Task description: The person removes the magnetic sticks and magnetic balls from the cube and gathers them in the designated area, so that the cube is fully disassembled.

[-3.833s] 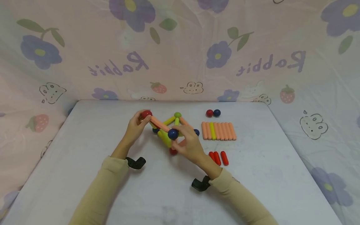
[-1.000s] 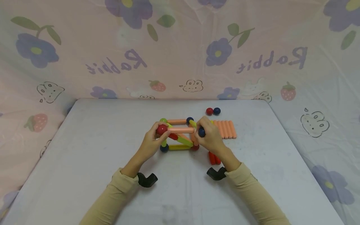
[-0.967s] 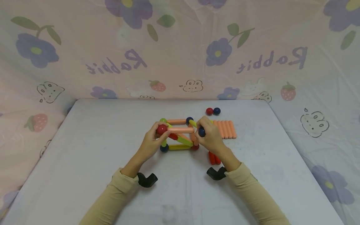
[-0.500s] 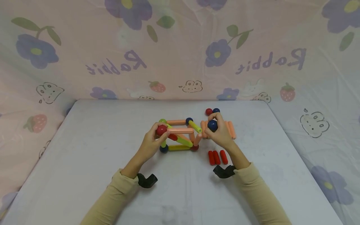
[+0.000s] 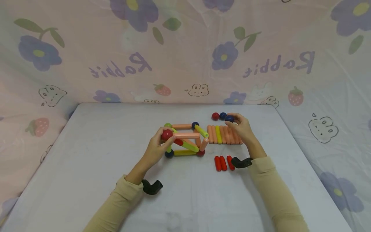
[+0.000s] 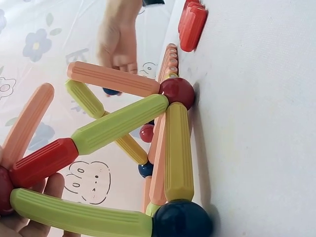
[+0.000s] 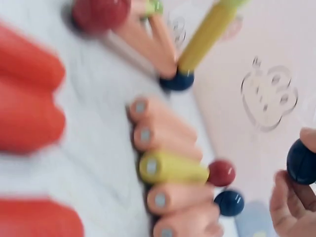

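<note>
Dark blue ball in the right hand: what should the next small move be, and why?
Probably lower the dark blue ball beside the loose blue ball and release it: the right hand pinches it close to that ball and the loose red ball, apart from the stick frame, which the left hand holds.

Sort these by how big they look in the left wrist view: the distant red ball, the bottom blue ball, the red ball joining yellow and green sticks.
1. Bottom blue ball
2. Joining red ball
3. Distant red ball
Nearness to the camera may cause this; true sizes are unsure.
</note>
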Motion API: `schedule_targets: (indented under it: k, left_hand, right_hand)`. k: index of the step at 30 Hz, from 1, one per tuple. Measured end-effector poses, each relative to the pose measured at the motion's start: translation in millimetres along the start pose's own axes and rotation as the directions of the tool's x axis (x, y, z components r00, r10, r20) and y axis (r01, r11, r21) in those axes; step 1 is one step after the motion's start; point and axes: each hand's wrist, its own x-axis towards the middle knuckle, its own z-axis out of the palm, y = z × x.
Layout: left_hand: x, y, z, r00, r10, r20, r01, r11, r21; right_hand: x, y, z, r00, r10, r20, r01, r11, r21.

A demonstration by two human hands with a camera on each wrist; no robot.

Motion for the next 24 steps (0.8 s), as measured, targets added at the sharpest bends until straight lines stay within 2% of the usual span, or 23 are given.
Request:
schedule_targets:
  k: [3,9,15,20,24]
  left_hand:
    - [-0.2,-1.6,0.0,1.000,-0.002,-0.001,0.002,1.000,0.001]
    - [-0.8,-1.8,-0.7,1.000,0.001,-0.005,-0.001,1.000,0.003]
    - [-0.5,-2.2,0.1,1.000,0.010,-0.010,-0.010,1.000,-0.004]
    - [-0.6,-2.1,0.7,1.000,0.003,-0.004,-0.003,1.000,-0.010]
    - [-0.6,-1.3,1.1,1.000,0.003,-0.005,-0.003,1.000,-0.016]
  right_hand:
    - [10.3,8.7,-6.6,0.998,0.046,-0.044,-0.049,0.997,-0.065]
    - [34.7,24.7,-16.6,0.988,0.108,-0.106,-0.120,0.987,-0.107]
    - [55.2,35.2,-22.3,0.968,0.196,-0.154,-0.222,0.959,-0.178]
    - [65.5,39.5,-21.6,0.949,0.265,-0.170,-0.296,0.936,-0.191]
    - [70.2,40.5,-18.8,0.944,0.286,-0.162,-0.316,0.926,-0.207]
